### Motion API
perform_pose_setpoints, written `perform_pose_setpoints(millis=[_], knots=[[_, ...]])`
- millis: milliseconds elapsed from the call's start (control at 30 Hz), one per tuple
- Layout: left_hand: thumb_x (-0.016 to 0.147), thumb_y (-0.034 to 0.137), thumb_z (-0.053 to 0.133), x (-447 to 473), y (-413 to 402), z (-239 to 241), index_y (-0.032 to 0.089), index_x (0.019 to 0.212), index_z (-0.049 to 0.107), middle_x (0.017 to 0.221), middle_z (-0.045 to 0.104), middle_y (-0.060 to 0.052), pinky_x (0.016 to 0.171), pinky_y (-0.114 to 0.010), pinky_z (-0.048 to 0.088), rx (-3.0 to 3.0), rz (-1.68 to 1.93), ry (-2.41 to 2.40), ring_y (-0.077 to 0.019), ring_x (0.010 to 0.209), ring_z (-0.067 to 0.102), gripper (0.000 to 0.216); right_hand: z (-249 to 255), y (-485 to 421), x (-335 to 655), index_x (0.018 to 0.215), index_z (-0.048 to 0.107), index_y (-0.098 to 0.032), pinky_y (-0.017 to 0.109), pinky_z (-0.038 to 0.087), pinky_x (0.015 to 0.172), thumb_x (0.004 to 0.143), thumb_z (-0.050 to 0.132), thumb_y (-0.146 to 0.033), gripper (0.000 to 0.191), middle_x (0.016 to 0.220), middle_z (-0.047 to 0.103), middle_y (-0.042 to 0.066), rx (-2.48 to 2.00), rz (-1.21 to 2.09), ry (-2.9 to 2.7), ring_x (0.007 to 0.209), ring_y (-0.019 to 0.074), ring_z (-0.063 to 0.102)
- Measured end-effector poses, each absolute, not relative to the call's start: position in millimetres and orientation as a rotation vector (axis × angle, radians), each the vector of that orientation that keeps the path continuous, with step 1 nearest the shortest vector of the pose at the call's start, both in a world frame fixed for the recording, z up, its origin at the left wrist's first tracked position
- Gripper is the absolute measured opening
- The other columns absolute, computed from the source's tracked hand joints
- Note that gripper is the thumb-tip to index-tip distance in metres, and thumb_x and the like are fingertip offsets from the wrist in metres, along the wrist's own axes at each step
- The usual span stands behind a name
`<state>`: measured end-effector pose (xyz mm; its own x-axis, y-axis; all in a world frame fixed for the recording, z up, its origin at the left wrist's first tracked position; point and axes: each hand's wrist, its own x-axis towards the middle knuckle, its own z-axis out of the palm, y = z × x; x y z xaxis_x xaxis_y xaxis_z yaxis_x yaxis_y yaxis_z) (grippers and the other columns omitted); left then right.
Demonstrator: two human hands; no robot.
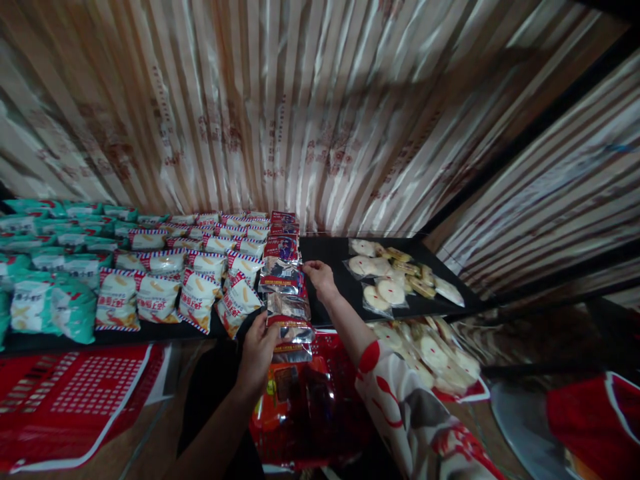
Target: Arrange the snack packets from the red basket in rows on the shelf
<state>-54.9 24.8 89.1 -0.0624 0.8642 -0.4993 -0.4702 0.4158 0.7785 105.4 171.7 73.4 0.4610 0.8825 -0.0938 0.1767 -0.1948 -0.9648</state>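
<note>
A row of flat, shiny dark-red snack packets [281,248] runs from the back of the black shelf to its front edge. My left hand [256,347] is closed on the left edge of the silvery, dark-red packets [290,308] at the front end, which reach out over the shelf edge. My right hand [320,279] pinches at the right edge of a packet farther back, thumb and fingertips together. Just left of the row stand white puffed snack bags [200,298] with red-and-blue striped edges. Fine detail on the packets is blurred.
Teal snack bags [33,303] fill the shelf's left end. Clear bags of round white pieces [391,291] lie on the right of the black shelf [325,250]. Below are a red basket [345,353] with orange packs [275,400] and another red basket [100,393]. Striped sheeting [280,100] hangs behind.
</note>
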Motion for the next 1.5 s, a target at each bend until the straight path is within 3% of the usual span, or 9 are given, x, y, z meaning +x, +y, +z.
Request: perform_pose_setpoints(millis=[200, 600, 1033, 1233, 1500], knots=[[0.08, 0.015, 0.058, -52, 26, 96, 0.018, 0.113, 0.057, 0.104, 0.068, -0.007, 0.057, -0.023, 0.056, 0.417, 1.132, 1.183, -0.0148, 0.068, 0.069, 0.033, 79, 172, 102, 0.064, 0.062, -0.018, 0.024, 0.043, 0.056, 0.054, 0.066, -0.027, 0.014, 0.06, 0.063, -0.001, -1.627, 0.904, -0.887, 0.055, 0.0121, 0.054], [0.082, 0.017, 0.056, -50, 27, 89, 0.018, 0.12, 0.049, 0.112, 0.065, -0.009, 0.059, -0.022, 0.056, 0.404, 1.124, 1.175, -0.0124, 0.066, 0.068, 0.039, 80, 173, 100, 0.067, 0.063, -0.017, 0.022, 0.042, 0.056, 0.056, 0.064, -0.026, 0.014, 0.06, 0.064, -0.001, -1.639, 0.903, -0.879, 0.056, 0.0118, 0.056], [0.083, 0.011, 0.056, -46, 37, 85, 0.012, 0.12, 0.048, 0.11, 0.066, -0.012, 0.061, -0.021, 0.054, 0.456, 1.15, 1.273, -0.0113, 0.062, 0.068, 0.038, 71, 173, 102, 0.082, 0.065, -0.019, 0.022, 0.044, 0.056, 0.068, 0.06, -0.04, 0.026, 0.068, 0.068, 0.0, -1.732, 0.685, -1.075, 0.061, 0.0143, 0.061], [0.084, 0.018, 0.056, -45, 37, 84, 0.016, 0.112, 0.049, 0.086, 0.068, -0.004, 0.049, -0.024, 0.054, 0.484, 1.125, 1.286, -0.0144, 0.054, 0.067, 0.029, 70, 167, 102, 0.09, 0.064, -0.021, 0.024, 0.046, 0.061, 0.071, 0.057, -0.04, 0.028, 0.077, 0.07, 0.0, -1.734, 0.605, -1.136, 0.068, 0.0152, 0.062], [0.086, 0.018, 0.052, -43, 37, 81, 0.015, 0.098, 0.048, 0.051, 0.06, 0.004, 0.042, -0.022, 0.05, 0.587, 1.103, 1.347, -0.0134, 0.04, 0.06, 0.013, 73, 150, 103, 0.093, 0.065, -0.02, 0.027, 0.047, 0.067, 0.073, 0.055, -0.038, 0.029, 0.083, 0.07, 0.002, -1.665, 0.526, -1.255, 0.073, 0.017, 0.062]])
